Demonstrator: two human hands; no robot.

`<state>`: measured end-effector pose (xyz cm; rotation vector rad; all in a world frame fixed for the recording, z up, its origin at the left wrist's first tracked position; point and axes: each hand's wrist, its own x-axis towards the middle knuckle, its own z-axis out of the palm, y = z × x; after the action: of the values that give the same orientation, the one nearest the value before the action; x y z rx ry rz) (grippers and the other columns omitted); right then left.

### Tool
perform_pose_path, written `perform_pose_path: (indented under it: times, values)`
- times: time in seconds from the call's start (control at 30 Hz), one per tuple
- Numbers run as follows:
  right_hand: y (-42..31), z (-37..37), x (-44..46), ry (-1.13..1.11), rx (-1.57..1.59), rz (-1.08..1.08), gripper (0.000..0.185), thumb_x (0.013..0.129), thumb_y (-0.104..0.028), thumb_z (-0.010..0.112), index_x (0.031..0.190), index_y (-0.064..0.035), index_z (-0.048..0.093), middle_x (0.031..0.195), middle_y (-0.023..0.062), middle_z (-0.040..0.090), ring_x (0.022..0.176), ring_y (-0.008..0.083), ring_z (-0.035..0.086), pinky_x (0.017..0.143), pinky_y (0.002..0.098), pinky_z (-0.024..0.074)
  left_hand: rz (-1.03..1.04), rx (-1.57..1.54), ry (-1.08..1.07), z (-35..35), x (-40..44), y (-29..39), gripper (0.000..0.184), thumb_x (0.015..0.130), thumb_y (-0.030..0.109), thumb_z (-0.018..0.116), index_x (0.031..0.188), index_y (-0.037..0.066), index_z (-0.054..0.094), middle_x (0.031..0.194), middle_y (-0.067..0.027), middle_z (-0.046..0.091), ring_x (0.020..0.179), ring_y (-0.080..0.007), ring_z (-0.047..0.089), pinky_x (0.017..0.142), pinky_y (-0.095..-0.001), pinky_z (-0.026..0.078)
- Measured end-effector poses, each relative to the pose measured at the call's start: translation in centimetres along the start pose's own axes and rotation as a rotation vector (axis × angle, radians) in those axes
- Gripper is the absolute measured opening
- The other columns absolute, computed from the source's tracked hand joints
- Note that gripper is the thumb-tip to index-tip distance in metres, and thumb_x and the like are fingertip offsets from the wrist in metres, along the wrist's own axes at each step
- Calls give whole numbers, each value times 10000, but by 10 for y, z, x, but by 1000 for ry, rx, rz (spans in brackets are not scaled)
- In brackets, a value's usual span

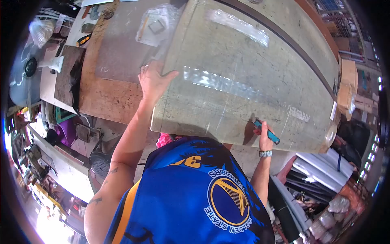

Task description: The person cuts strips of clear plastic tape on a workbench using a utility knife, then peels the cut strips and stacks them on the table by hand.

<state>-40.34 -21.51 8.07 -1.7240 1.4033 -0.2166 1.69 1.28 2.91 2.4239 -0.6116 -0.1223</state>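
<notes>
A large grey-green sheet [227,110] with scuffs and faint printed letters lies across the work table. My left hand [155,81] is at its left edge, thumb out over the sheet and fingers spread; the fingertips are partly hidden. In my right hand [266,136], near the front edge, is a teal-and-black utility knife [271,135], its head angled up and left over the sheet. Whether the blade touches the surface I cannot tell. A shiny clear strip [221,84] runs across the sheet between my hands, and a second clear strip [239,26] lies farther back.
A clear plastic bag [156,26] lies on the brown table [109,97] at the left, near a yellow-and-black tool [83,40]. A long dark bar [288,42] crosses the sheet's far side. Cardboard boxes [348,79] and wrapped rolls [321,168] stand at the right.
</notes>
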Motion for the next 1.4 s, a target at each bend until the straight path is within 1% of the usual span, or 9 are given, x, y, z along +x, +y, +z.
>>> perform_pose_path:
  times: [0.13,0.23,0.4,0.63,0.8,0.9,0.93,1.17,1.4]
  values:
    - [6,2,-2,-54,0,60,674,1072,-569,501,1079,51,764,847,129,764,732,189,709,703,319,546,-36,9,-66,-5,3,3,577,668,424,984,1052,84,719,848,-41,630,854,-247,604,818,-431,505]
    - [11,7,-3,-55,7,73,696,1067,-596,495,1057,42,772,825,123,757,740,188,702,720,328,549,-49,-59,-77,-5,4,3,587,659,432,968,1019,57,696,854,-77,649,875,-305,607,828,-458,471]
    - [-4,10,-11,-34,38,82,680,1067,-589,502,1055,37,766,833,115,751,721,184,676,728,339,542,-76,-58,-82,-9,5,2,589,656,433,974,1012,51,700,826,-64,646,792,-277,630,745,-450,511]
    - [-71,60,-11,48,181,-283,375,1087,-314,557,1073,22,721,893,150,708,858,257,685,788,381,527,-62,-87,-164,-3,13,-5,610,712,377,978,1073,-21,689,804,-25,601,734,-154,544,679,-321,490]
    - [-101,114,23,111,172,-449,292,1061,-241,588,1089,26,703,994,233,696,936,433,681,826,450,532,-96,-133,-204,-7,14,2,590,738,352,969,1077,-27,670,822,-12,591,749,-139,535,693,-303,482]
    - [-97,130,38,190,86,-559,296,1064,-236,587,1065,33,712,967,216,719,889,402,696,798,438,540,-104,-135,-225,-8,15,2,584,747,344,965,1085,-26,667,829,-11,585,756,-134,531,694,-297,478]
    - [-96,131,38,183,102,-542,287,1053,-231,601,1066,32,714,998,239,715,921,449,681,815,465,539,-106,-142,-232,-7,15,1,580,750,341,964,1086,-26,667,831,-11,583,756,-132,529,693,-295,476]
    - [-97,128,42,108,38,-527,291,1050,-235,603,1098,38,693,1019,247,693,952,452,673,832,472,540,-72,-153,-165,-4,13,-2,553,721,351,958,1037,-20,697,787,-32,607,718,-169,563,680,-340,493]
    - [-101,128,42,123,17,-528,225,1023,-172,617,1062,30,707,1001,236,706,925,441,683,814,460,547,-127,-138,-238,-8,14,3,588,774,335,953,1128,-37,667,851,-8,586,785,-129,536,712,-285,471]
